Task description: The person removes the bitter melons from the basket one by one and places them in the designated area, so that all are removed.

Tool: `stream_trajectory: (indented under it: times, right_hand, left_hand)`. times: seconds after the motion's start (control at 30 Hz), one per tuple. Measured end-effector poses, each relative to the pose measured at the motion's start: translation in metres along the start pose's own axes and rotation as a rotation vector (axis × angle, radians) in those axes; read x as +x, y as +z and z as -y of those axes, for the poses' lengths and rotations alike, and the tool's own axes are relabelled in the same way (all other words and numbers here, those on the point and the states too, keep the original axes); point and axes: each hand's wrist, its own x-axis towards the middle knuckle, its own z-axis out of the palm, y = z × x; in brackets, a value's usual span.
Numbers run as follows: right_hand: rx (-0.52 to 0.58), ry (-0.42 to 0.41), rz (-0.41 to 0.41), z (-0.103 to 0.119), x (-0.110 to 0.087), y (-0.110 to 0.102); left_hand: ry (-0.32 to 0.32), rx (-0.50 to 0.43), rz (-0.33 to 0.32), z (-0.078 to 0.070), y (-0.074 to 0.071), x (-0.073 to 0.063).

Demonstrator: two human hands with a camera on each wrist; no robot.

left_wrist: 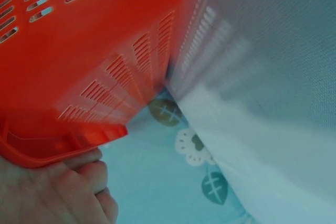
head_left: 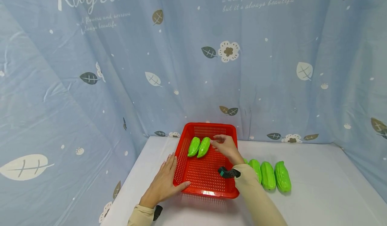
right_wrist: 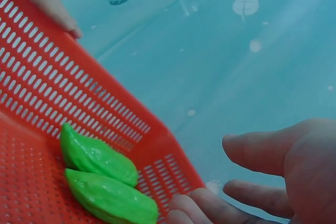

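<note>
A red plastic basket (head_left: 208,182) with slotted walls stands on the table. Two bright green, ridged, elongated fruits (head_left: 194,146) (head_left: 204,147), shaped like star fruit, lie side by side at its far left inside. My left hand (head_left: 163,180) rests along the basket's left rim near the front corner, fingers stretched out and thumb over the front rim. Above the basket's right half is my right hand (head_left: 225,147), just right of the two fruits, its fingers loosely bent. In the right wrist view the right hand (right_wrist: 294,171) has a gap between thumb and fingers, holding nothing.
On the white table (head_left: 320,185), right of the basket, more green fruits (head_left: 267,175) lie in a row, partly hidden by the right sleeve (head_left: 257,199). A blue patterned curtain (head_left: 187,68) hangs behind the table and at both sides.
</note>
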Motion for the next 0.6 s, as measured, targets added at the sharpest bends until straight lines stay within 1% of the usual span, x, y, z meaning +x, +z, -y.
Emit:
stream_trajectory:
  times: [0.3,0.47,0.6]
  right_hand:
    - [0.042,0.082,-0.015,-0.005,0.009,0.009]
    - [0.033,0.117,-0.031,-0.008,0.014,0.014]
    - [0.002,0.121,-0.044,-0.012,0.018,0.017]
  left_hand:
    - [0.009,-0.010,-0.009,0.000,-0.001,0.000]
    - [0.013,-0.008,-0.020,0.001,-0.001,0.000]
    - [0.011,-0.010,-0.017,0.000,0.000,0.000]
